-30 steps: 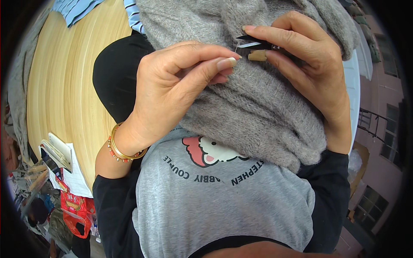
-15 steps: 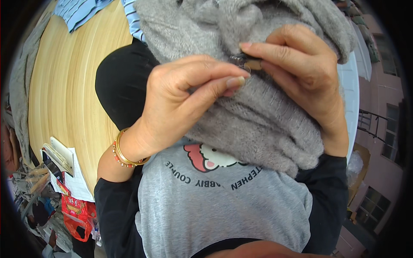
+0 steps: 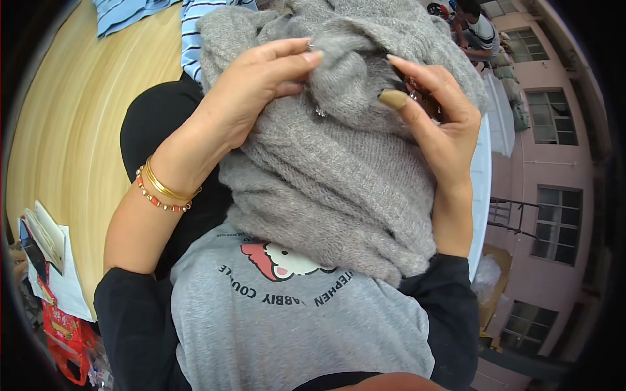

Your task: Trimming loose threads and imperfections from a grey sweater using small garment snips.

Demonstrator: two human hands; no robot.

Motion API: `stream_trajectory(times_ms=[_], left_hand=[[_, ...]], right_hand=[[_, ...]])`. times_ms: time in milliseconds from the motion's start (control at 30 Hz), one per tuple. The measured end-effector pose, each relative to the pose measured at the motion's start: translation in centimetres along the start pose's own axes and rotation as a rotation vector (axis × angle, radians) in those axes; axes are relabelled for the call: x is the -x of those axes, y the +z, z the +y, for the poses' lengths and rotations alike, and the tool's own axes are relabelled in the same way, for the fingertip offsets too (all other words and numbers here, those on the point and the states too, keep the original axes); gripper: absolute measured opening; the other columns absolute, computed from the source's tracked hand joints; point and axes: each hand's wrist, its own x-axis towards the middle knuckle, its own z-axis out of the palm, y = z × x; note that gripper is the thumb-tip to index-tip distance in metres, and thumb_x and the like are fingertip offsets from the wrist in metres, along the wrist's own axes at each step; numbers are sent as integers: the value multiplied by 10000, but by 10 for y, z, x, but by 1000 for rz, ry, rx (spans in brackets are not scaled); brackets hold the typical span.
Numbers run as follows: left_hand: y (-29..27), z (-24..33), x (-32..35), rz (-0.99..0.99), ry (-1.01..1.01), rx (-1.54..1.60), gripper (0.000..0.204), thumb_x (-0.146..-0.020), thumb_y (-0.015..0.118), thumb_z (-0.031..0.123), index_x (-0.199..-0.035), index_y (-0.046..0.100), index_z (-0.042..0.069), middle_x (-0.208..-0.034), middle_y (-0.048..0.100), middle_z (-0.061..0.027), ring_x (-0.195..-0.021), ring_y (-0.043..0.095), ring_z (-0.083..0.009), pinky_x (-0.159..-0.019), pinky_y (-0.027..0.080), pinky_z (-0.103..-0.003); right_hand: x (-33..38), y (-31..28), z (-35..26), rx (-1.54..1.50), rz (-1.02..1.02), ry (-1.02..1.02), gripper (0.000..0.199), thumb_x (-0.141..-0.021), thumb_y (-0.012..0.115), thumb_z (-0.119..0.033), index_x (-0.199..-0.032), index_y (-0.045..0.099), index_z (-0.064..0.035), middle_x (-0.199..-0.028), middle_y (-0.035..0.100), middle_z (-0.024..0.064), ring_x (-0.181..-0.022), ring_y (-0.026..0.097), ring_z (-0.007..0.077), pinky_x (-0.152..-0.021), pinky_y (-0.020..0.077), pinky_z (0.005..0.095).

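Observation:
A fuzzy grey knitted garment (image 3: 339, 176) is bunched over my lap and against my front. My left hand (image 3: 261, 81) pinches at its upper fold, fingertips together, with a tiny metallic glint beside them. Over the right of the folds is my right hand (image 3: 443, 111), thumb and forefinger apart and curved round a dark thing with shiny bits (image 3: 427, 101), whose kind I cannot make out. A tan cover (image 3: 393, 99) caps the thumb tip. Between the hands, a small shiny piece (image 3: 319, 112) sits on the knit.
A light wooden table (image 3: 65, 130) spans the left, with striped blue cloth (image 3: 190, 39) at its far side. Notepads and papers (image 3: 49, 241) lie near a red bag (image 3: 65, 332). To the right are a pale blue plastic edge (image 3: 481, 189) and a person (image 3: 479, 29) farther off.
My hands have moved apart; the left went up and left onto the knit. My right thumb and forefinger have spread. The view has shifted, showing the person at upper right.

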Motion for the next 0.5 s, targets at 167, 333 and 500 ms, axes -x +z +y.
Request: stream_trajectory(times_ms=[167,333,500], left_hand=[[15,-5,2,52,192,-84,479,-828,723,169,-1226,556,-37,-1002,594,-46,-952,557,-95,-843,456,-221],[17,-3,7,34,238,-162,371,-846,701,101,-1178,579,-8,-966,572,0,-922,552,-60,-853,450,-201],[9,3,5,16,286,-209,273,-851,687,76,-1102,603,12,-921,596,18,-862,555,-53,-817,445,-188]], right_hand=[[4,0,20,-157,139,114,322,-795,692,-4,-1115,676,-36,-851,595,-28,-727,504,31,-649,394,158],[1,-1,18,-328,155,202,341,-840,653,40,-1179,624,11,-942,643,16,-817,575,56,-741,464,189],[-9,-11,32,-296,261,218,400,-872,643,-91,-1262,586,-24,-995,630,12,-843,533,25,-736,389,153]])
